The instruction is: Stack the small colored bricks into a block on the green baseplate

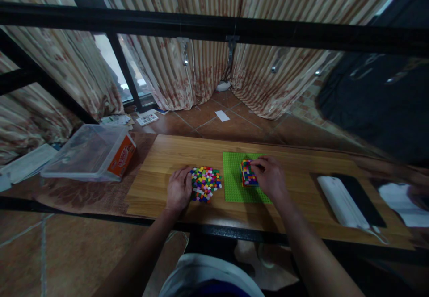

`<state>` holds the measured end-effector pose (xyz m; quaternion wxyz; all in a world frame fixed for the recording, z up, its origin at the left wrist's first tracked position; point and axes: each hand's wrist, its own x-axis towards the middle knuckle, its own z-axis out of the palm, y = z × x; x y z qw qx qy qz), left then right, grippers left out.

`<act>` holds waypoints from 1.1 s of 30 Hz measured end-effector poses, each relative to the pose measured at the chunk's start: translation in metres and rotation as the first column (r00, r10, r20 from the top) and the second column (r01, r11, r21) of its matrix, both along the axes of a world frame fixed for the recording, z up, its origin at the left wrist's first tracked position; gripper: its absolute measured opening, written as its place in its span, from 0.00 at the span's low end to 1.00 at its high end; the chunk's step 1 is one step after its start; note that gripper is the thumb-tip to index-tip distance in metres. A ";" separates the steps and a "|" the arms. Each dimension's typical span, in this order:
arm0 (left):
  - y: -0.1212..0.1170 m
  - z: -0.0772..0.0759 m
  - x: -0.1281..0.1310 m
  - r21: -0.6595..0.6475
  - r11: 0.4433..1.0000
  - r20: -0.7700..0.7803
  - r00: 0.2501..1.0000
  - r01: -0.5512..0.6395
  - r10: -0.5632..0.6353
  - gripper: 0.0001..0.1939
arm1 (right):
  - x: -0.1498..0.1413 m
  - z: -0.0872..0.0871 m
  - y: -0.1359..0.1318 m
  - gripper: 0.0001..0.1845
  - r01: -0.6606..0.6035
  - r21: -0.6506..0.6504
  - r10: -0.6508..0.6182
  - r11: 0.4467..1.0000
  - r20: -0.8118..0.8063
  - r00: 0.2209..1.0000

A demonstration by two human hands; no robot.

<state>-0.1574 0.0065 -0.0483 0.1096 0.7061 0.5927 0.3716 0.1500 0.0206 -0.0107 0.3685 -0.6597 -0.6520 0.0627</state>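
Note:
A pile of small, multicoloured toy building bricks [207,183] lies on the wooden board. At the pile's left edge rests my left hand [180,189], open, its fingers curved loosely against the outermost bricks. Right of the pile is a green studded baseplate [232,185]. On it stands a compact block of bricks [247,174] in red, blue, yellow and other colours. My right hand [272,177] reaches over this block from the right, thumb and fingertips pinched together at its top. Whatever those fingertips hold is hidden, and the hand covers the baseplate's right part.
A clear plastic bin [83,154] with an orange label stands at the left. On the right of the wooden board [161,154] lie a white device with a cord [342,201] and a dark flat object [363,198]. A black metal bar [208,22] crosses before the curtains.

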 end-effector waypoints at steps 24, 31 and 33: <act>0.003 -0.005 -0.001 0.008 1.000 -0.011 1.000 0.014 -0.014 0.16 | 0.008 -0.004 0.004 0.15 0.111 -0.109 -0.145 0.988 -0.398 0.906; 0.002 -0.003 0.000 0.006 1.000 -0.012 1.000 0.010 -0.010 0.16 | -0.005 -0.005 -0.039 0.16 0.180 0.030 -0.147 0.983 -0.449 0.881; 0.001 -0.002 0.000 -0.005 1.000 -0.021 1.000 0.004 -0.004 0.15 | -0.018 -0.002 -0.054 0.15 0.150 0.050 -0.113 0.987 -0.437 0.892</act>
